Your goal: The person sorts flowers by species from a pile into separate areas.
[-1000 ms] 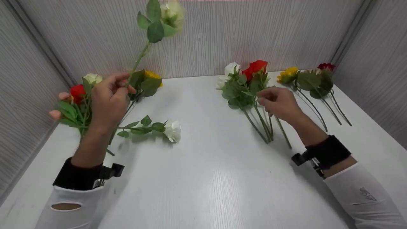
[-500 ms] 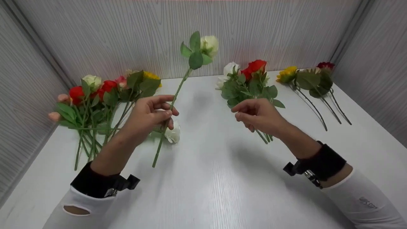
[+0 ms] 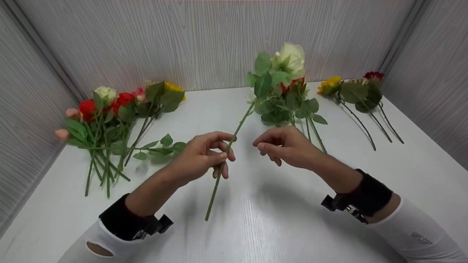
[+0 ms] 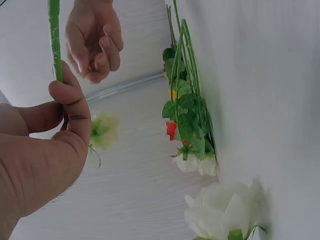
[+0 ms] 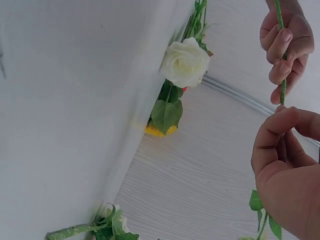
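Note:
My left hand [image 3: 201, 157] pinches the green stem [image 3: 226, 151] of a pale cream rose between thumb and fingers. The rose's bloom [image 3: 290, 60] tilts up and to the right, overlapping the right-hand bunch in the head view. Its lower stem end points down towards me. Beside it, my right hand [image 3: 289, 148] hovers with loosely bent fingers, apart from the stem and holding nothing. In the left wrist view the stem [image 4: 54, 40] comes out above the thumb and finger. A white rose [image 5: 185, 62] lies on the table; in the head view my left hand hides its bloom.
On the left lies a mixed bunch with a red rose [image 3: 87, 109], pink buds and a yellow flower [image 3: 173, 89]. Behind my right hand is a bunch with green leaves [image 3: 270, 109]. Far right lie a sunflower [image 3: 330, 86] and a dark red flower [image 3: 373, 76]. Panels enclose the white table.
My left hand has carried the cream rose from above the left bunch to the right and down towards the middle. My right hand has moved left and nearer, away from the right-hand bunch.

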A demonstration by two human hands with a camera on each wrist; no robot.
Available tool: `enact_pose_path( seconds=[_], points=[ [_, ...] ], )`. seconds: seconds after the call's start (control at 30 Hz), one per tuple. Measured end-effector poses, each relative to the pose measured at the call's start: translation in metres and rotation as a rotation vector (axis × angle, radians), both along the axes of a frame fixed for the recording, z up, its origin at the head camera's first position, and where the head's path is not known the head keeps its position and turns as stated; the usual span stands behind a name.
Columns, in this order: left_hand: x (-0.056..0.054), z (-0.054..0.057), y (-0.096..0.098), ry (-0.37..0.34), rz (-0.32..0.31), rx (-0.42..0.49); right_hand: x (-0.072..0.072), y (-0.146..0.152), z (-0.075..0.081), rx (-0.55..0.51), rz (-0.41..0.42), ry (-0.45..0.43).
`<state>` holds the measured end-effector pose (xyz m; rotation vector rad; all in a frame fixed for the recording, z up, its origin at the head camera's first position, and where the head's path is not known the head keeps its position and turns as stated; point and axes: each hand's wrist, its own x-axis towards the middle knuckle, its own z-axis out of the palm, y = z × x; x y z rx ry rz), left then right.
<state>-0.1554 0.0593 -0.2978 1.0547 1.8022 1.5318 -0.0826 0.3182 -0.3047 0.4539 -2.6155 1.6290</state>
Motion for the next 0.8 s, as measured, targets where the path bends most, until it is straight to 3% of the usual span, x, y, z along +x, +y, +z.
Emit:
enact_pose_path(
  seconds=[0.13, 0.33, 0.5, 0.67, 0.8],
  points=[
    [0.012, -0.003, 0.006, 0.014, -0.071, -0.011, 0.001, -0.005, -0.003, -0.123, -0.016, -0.004],
    [0.028, -0.002, 0.009, 0.005, -0.147, -0.007, 0.001, -0.006, -0.005, -0.438, 0.013, -0.033],
    [0.031, -0.004, 0.012, 0.002, -0.154, -0.008, 0.002, -0.008, -0.002, -0.614, 0.003, -0.029],
    [0.029, -0.003, 0.011, 0.043, -0.154, -0.024, 0.003, -0.003, 0.002, -0.672, -0.081, 0.046],
    [0.029, 0.001, 0.004, 0.141, -0.178, -0.086, 0.000, 0.007, 0.009, -0.749, -0.215, 0.118]
  ],
)
